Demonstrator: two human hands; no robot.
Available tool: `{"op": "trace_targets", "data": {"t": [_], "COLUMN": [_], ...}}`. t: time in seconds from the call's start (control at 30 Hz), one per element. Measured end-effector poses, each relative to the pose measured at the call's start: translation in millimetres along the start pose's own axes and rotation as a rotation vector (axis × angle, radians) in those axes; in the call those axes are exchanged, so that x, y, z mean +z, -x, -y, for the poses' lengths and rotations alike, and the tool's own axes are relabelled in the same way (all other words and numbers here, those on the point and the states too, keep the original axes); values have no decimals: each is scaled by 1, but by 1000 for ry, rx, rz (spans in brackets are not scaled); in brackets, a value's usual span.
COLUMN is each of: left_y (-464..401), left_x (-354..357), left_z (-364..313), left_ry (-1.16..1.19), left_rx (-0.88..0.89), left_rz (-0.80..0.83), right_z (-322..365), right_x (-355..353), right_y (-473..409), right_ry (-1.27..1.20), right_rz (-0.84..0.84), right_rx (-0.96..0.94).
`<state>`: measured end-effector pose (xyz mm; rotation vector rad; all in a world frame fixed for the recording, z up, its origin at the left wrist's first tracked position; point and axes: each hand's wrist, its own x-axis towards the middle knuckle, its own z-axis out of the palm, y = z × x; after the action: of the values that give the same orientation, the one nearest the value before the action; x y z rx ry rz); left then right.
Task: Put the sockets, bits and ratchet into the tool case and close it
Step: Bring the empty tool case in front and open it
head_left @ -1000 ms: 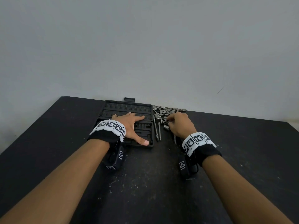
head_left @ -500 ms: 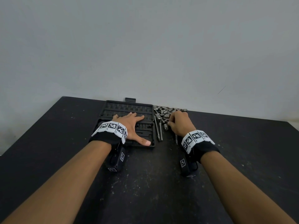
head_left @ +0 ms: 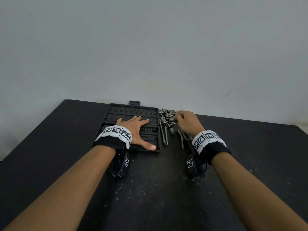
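Observation:
The black tool case (head_left: 133, 109) lies open on the table, its moulded slots facing up. My left hand (head_left: 135, 130) presses flat on the case's near half, fingers spread, holding nothing. To the right of the case is a pile of small metal sockets and bits (head_left: 166, 114). My right hand (head_left: 187, 123) rests at the pile's right side with its fingers curled down into the pieces; what the fingertips hold is hidden. Two long metal bars (head_left: 165, 135) lie beside the case's right edge. A lone socket (head_left: 172, 131) and another metal tool (head_left: 181, 139) lie near my right wrist.
The dark, scuffed table (head_left: 153, 189) runs toward me between my forearms. A plain grey wall (head_left: 150, 55) stands right behind the case and the pile. The case's latch tab (head_left: 134, 102) sticks up at the back edge.
My right hand has slid away from me, from beside the long bars up into the far part of the pile. My left hand has stayed flat on the case.

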<state>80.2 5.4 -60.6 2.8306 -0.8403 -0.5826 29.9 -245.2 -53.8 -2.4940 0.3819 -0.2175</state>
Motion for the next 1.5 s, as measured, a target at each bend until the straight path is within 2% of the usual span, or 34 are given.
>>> {"op": "trace_targets", "data": {"t": [0.27, 0.53, 0.73, 0.83, 0.9, 0.97, 1.03, 1.07, 1.13, 1.23, 1.3, 1.37, 1.5], "left_y": [0, 0, 1, 0, 0, 0, -1, -1, -1, -1, -1, -1, -1], "left_x": [1, 0, 0, 1, 1, 1, 1, 1, 1, 1, 0, 0, 2], "left_z": [1, 0, 0, 1, 1, 0, 1, 1, 1, 1, 1, 2, 2], "left_ry": [-10, -15, -10, -6, -7, -11, -11, -10, -8, -7, -11, -10, -5], "left_rx": [4, 6, 11, 10, 7, 1, -1, 0, -1, -8, -12, -12, 1], "left_rz": [-2, -4, -5, -4, -3, -1, -4, -4, -7, -1, 4, 1, -13], "right_z": [0, 5, 6, 2, 2, 1, -4, -8, -11, -13, -13, -11, 0], "right_x": [13, 16, 10, 2, -8, -15, -19, -21, -25, -20, -13, -7, -2], "right_y": [-2, 1, 0, -3, -6, -8, -8, -8, -6, -9, -14, -22, -32], "right_ry": [165, 250, 376, 319, 117, -451, -1101, -1322, -1470, -1377, -1191, -936, -197], "right_rz": [63, 21, 128, 64, -65, -190, -155, -104, 1, 86, 102, 87, -16], "right_rx": [-93, -172, -104, -32, 59, 296, 470, 502, 515, 504, 469, 409, 164]}}
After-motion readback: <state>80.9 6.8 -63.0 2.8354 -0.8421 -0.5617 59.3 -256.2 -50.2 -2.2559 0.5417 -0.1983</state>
